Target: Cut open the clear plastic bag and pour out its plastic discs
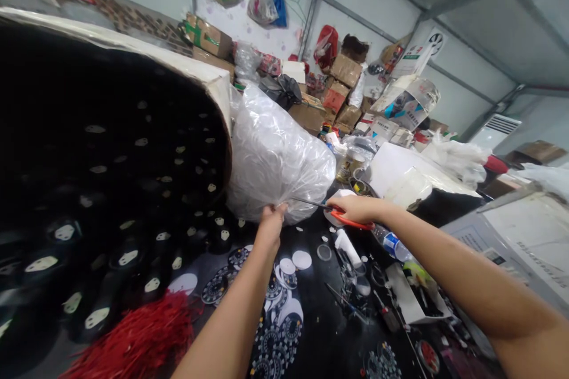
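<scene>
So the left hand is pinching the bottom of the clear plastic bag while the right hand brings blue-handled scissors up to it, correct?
Not quite. The head view shows the scissors in the right hand have orange-red handles, not blue. The rest holds: the left hand pinches the bottom of the clear plastic bag, and the blades point at it.

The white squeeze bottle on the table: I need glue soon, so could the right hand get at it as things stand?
Probably not at once: the right hand is full, gripping orange-handled scissors at the clear plastic bag. The white squeeze bottle lies just below it, with nothing between.
</scene>
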A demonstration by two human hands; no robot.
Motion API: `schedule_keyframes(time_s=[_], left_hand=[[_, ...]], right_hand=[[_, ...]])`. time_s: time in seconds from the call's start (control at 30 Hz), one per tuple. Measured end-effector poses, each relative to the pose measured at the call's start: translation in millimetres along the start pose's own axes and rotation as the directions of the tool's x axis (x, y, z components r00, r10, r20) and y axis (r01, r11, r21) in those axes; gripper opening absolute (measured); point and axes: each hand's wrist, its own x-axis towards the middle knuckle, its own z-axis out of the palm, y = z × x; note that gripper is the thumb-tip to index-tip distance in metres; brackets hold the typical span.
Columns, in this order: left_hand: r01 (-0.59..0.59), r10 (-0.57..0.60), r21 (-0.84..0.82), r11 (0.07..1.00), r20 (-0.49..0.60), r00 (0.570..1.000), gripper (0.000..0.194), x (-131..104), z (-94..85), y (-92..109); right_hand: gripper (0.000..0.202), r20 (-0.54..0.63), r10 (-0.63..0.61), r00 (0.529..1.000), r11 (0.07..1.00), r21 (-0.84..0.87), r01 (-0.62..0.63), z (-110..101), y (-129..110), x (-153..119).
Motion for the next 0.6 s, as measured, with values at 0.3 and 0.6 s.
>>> schedule_keyframes(time_s=[0.3, 0.6], left_hand=[[0.019, -0.021, 0.052, 0.998, 0.031, 0.999, 0.024, -5.8, -6.5, 1.9], [0.077, -0.073, -0.038, 0.996, 0.093, 0.993, 0.02, -16.1, -14.9, 3.5]], right_hand=[[0.045, 0.056, -0.043, 0.997, 0.999, -0.029, 0.045, 1.8, -6.3, 14.7], [0.039, 0.071, -0.057, 0.996, 0.994, -0.085, 0.063, -14.2, -25.2, 29.0]])
